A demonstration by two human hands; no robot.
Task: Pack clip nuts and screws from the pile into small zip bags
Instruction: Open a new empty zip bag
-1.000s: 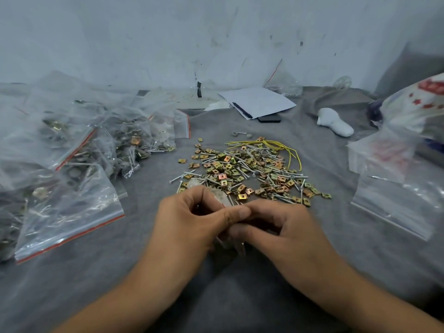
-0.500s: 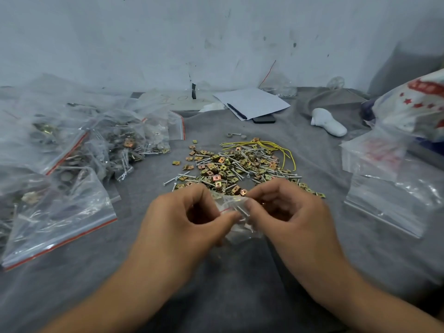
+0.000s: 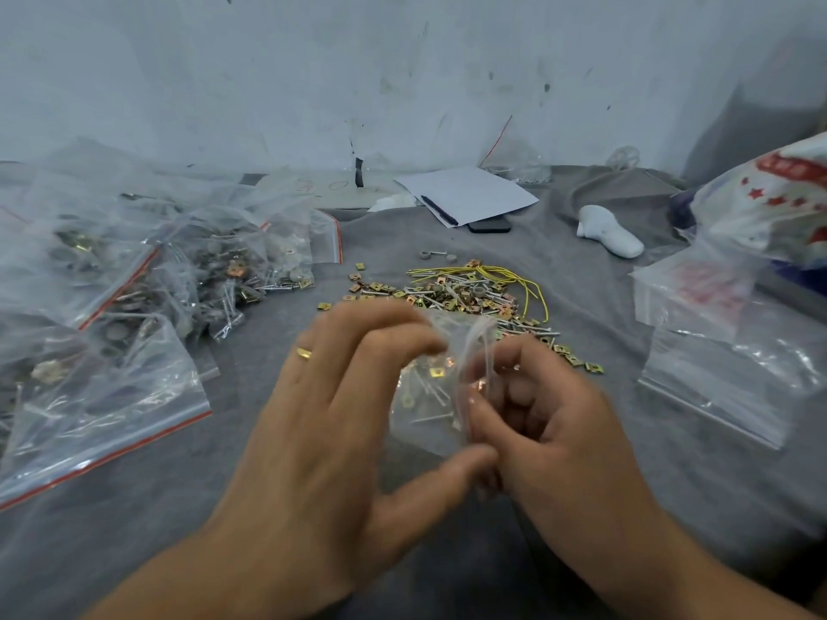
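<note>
Your left hand (image 3: 331, 422) and the small bag (image 3: 429, 396) are motion-blurred, so you can't tell whether those fingertips touch the bag. Your right hand (image 3: 550, 422) hides the bag's right edge, and its contents are too smeared to count. Both forearms run off the bottom edge. The filled bags (image 3: 89, 306) are cut off at left.

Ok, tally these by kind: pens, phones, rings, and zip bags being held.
pen: 1
black phone: 1
gold ring: 1
small zip bag, held: 1
Total: 4
</note>
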